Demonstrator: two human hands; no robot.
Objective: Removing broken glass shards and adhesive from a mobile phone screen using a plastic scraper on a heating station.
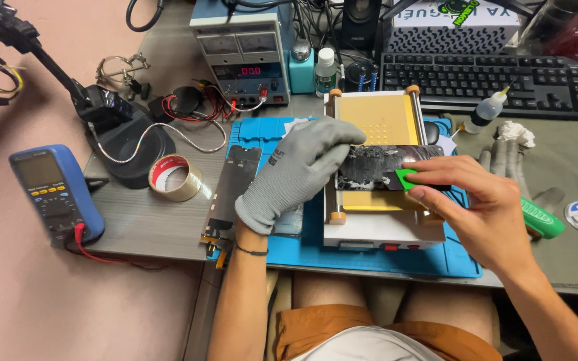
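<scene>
My left hand (296,170), in a grey work glove, presses its fingertips on the left end of a dark, smeared phone screen panel (376,167). That panel lies across the yellow top of a white heating plate (382,127). My bare right hand (473,200) pinches a small green plastic scraper (406,179) whose edge rests on the panel's right half. A second dark phone panel (232,190) with a flex cable lies on the blue work mat (382,257), just left of my gloved hand.
A roll of tape (175,177), a blue multimeter (55,194), a bench power supply (242,50) and a black keyboard (490,83) surround the mat. A small squeeze bottle (486,110), a spare grey glove (503,164) and a green-handled tool (542,219) lie at the right.
</scene>
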